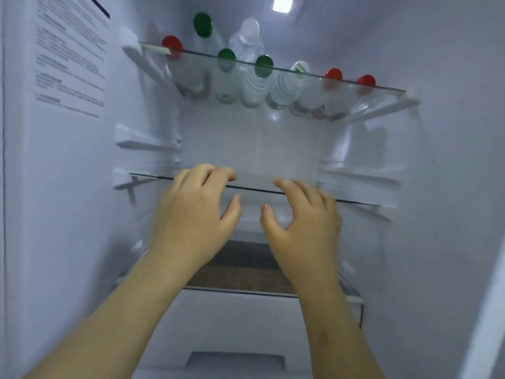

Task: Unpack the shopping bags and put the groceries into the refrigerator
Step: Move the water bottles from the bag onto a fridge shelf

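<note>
I look into the open refrigerator (451, 187). My left hand (194, 212) and my right hand (303, 222) reach side by side toward the front edge of the bare middle glass shelf (355, 201). Both hands hold nothing, and their fingers are loosely curved with the fingertips at the shelf edge. On the upper glass shelf (382, 87) stand several clear plastic bottles (252, 86) with red, green and white caps. No shopping bag or grocery item shows near my hands.
A printed label (71, 56) covers the left inner wall. A lamp (282, 4) glows on the ceiling. Beneath my hands a lower shelf (246, 272) shows a dark brown surface, and a white drawer front (235, 324) sits under it.
</note>
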A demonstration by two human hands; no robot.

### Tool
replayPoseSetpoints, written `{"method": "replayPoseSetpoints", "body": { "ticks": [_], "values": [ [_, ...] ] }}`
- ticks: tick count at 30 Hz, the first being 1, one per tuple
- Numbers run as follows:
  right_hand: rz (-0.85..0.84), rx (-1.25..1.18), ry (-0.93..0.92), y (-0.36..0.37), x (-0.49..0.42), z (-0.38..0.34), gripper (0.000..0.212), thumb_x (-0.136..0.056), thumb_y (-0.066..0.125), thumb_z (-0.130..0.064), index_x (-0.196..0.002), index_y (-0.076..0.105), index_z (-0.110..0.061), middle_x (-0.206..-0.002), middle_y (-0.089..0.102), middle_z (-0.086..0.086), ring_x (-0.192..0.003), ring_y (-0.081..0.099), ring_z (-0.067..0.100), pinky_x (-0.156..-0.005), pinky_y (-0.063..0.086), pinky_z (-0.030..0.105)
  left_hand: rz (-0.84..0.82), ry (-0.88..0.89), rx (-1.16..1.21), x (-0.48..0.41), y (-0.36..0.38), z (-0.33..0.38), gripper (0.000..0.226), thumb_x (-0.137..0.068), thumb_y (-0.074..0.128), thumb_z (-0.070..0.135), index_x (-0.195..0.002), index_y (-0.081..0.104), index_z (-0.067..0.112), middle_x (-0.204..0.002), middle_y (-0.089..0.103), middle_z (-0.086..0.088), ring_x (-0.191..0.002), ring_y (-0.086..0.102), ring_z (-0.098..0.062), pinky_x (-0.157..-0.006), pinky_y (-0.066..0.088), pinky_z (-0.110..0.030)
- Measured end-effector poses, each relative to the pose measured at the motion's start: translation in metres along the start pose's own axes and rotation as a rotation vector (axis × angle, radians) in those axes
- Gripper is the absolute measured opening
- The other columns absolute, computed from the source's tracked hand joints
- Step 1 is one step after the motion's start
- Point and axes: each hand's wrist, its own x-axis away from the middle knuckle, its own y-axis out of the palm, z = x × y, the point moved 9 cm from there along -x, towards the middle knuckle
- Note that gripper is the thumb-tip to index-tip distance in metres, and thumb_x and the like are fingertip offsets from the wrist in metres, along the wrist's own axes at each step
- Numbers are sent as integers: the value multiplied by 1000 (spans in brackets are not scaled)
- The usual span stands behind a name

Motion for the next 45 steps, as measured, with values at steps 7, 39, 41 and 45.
{"method": "replayPoseSetpoints", "body": {
  "ticks": [7, 39, 41, 45],
  "values": [
    [-154, 115, 138, 3, 98, 30, 49, -76, 42, -46, -116, 63, -26, -120, 62, -1, -114, 52, 25, -91, 38, 38, -203, -24, 125, 87, 29, 8, 38, -81, 43, 35, -99, 64, 10, -94, 62, -7, -82, 58, -30, -68, 48, -37],
    [-102, 968, 1290, -494, 536, 11, 47, -83, 48, -44, -128, 52, -32, -129, 50, -12, -125, 39, 12, -100, 27, 29, -1143, 697, 1040, 450, -109, 464, 27, -76, 73, 19, -102, 67, 12, -97, 65, -6, -86, 62, -27, -67, 47, -33],
    [-78, 1025, 1363, -543, 561, -11, 52, -80, 41, -47, -129, 50, -33, -131, 49, -12, -126, 38, 12, -102, 27, 29, -1143, 747, 1104, 469, -148, 507, 27, -78, 71, 21, -104, 67, 13, -98, 64, -3, -90, 60, -26, -68, 44, -32],
    [15, 1126, 1479, -633, 603, -64, 45, -89, 44, -46, -133, 44, -36, -138, 41, -14, -131, 29, 10, -106, 22, 29, -1138, 870, 1266, 510, -232, 583, 27, -83, 65, 26, -109, 64, 16, -104, 61, -1, -98, 57, -23, -75, 43, -31]
  ]
}}
